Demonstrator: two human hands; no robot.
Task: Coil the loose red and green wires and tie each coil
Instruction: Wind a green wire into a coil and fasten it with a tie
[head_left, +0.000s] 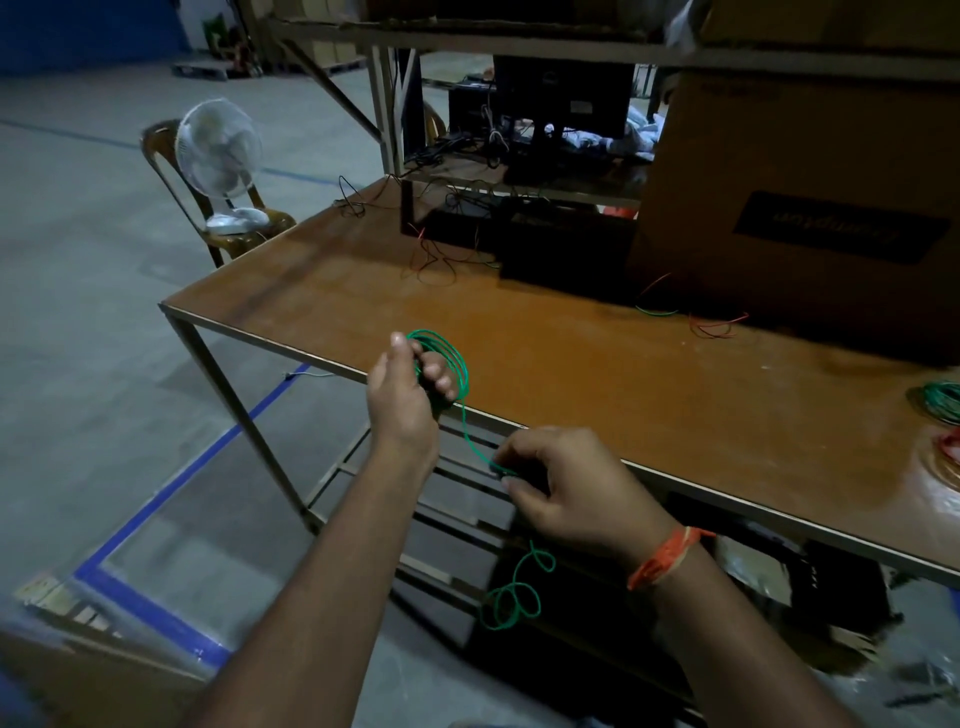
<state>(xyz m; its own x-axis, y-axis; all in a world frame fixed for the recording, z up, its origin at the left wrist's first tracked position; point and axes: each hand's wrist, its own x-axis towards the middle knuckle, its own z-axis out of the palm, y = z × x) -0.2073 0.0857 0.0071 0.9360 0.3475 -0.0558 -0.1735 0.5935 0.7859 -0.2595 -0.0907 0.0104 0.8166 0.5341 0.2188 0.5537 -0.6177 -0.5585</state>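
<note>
Your right hand (566, 480) pinches the green wire (470, 431), fingers (511, 457) curled narrow; its loose tail hangs curling below the desk (597, 364) edge. Your left hand (405, 384) grips the green coil (447, 364), fingers curled round its loops, at the desk's near edge. Farther right on the desk lie finished green and red coils (943, 402); loose red wires (719, 325) lie by the cardboard box (800, 208).

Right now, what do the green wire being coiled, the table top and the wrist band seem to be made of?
Green wire: looks like plastic-insulated wire, smooth and slightly glossy, springing into loose loops. Table top: probably brown laminate or coated board with a faint sheen, edged in a pale metal-looking frame. Wrist band: orange thread or cloth, matte and bunched.
</note>
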